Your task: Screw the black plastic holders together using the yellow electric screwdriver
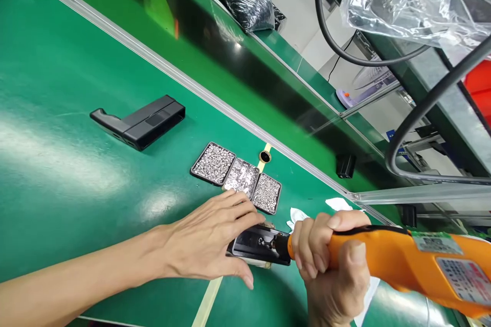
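So there's a shiny green tabletop (pixel 57 163) with a black plastic L-shaped housing (pixel 153 121) on the left. Left hand's (pixel 210 232) spread open on the end of a long black plastic part (pixel 247 248), near three square dark-rimmed trays (pixel 207 179) of silvery bits. Right hand (pixel 332 263) grips a chunky orange power screwdriver (pixel 395 255) pointed at that part. Upper right: thick black cable (pixel 452 77), clear plastic bag (pixel 414 5).

My left hand (pixel 207 240) hid one end of the black plastic part (pixel 249 246) and a bit of the middle tray (pixel 242 176). My right hand (pixel 333 260) covered some of the orange electric screwdriver (pixel 391 255), and its back went past my view's right edge. Its labels' (pixel 466 280) words were too tiny to read.
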Demonstrator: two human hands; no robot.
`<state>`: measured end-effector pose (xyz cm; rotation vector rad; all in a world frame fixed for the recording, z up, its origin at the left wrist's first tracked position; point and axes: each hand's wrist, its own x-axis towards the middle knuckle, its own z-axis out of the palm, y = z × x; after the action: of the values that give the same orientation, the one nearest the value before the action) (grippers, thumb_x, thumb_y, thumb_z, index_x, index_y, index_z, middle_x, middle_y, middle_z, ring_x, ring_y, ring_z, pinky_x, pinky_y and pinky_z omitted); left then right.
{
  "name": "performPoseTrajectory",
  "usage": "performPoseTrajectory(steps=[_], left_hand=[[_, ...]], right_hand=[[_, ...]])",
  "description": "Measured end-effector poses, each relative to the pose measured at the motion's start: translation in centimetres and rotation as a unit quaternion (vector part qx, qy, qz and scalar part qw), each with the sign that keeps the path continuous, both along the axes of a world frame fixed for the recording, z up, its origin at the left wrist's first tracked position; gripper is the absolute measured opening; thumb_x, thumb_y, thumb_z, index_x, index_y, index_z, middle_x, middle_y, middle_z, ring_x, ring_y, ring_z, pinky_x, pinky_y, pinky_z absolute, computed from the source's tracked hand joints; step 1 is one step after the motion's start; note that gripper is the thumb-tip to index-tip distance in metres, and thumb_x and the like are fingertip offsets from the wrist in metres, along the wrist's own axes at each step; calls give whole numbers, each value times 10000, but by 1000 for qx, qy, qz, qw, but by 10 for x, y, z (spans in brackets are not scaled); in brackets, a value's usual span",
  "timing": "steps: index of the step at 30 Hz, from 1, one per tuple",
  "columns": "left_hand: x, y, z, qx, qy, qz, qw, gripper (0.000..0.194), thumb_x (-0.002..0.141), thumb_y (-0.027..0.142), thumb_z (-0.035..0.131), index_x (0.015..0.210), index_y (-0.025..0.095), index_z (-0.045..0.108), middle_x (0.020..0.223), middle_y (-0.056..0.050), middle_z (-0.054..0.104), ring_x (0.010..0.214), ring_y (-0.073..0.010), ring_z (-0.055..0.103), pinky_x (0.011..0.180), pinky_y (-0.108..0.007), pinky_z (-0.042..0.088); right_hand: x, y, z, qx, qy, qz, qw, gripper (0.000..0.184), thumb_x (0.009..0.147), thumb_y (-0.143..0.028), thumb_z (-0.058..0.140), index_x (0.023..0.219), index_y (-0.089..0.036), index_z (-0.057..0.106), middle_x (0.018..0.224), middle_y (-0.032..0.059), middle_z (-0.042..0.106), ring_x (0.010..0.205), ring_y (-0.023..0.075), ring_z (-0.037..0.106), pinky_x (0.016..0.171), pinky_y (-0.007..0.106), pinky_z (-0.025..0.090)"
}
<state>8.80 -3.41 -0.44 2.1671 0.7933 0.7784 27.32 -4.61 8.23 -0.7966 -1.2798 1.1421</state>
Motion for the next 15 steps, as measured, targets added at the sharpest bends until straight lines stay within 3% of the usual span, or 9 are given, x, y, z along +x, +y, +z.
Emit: performPoseTrajectory(steps=[10,15], left_hand=[[1,0,2,-11,16,-1,1000,646,837,632,755,1252,149,644,1082,-86,660,1010,-290,562,933,-454,417],[2,1,1,-17,-2,7,1000,516,840,512,781,1170,129,682,1052,-88,682,985,-278,592,911,-429,439]], right_hand=[[-4,-5,-8,10,-36,10,999,131,1038,-408,540,1014,-282,570,555,-112,343,371,79,276,394,216,338],[-8,-8,-6,24,-36,35,998,218,1036,-334,538,839,-248,498,521,-120,292,362,72,273,413,224,329]])
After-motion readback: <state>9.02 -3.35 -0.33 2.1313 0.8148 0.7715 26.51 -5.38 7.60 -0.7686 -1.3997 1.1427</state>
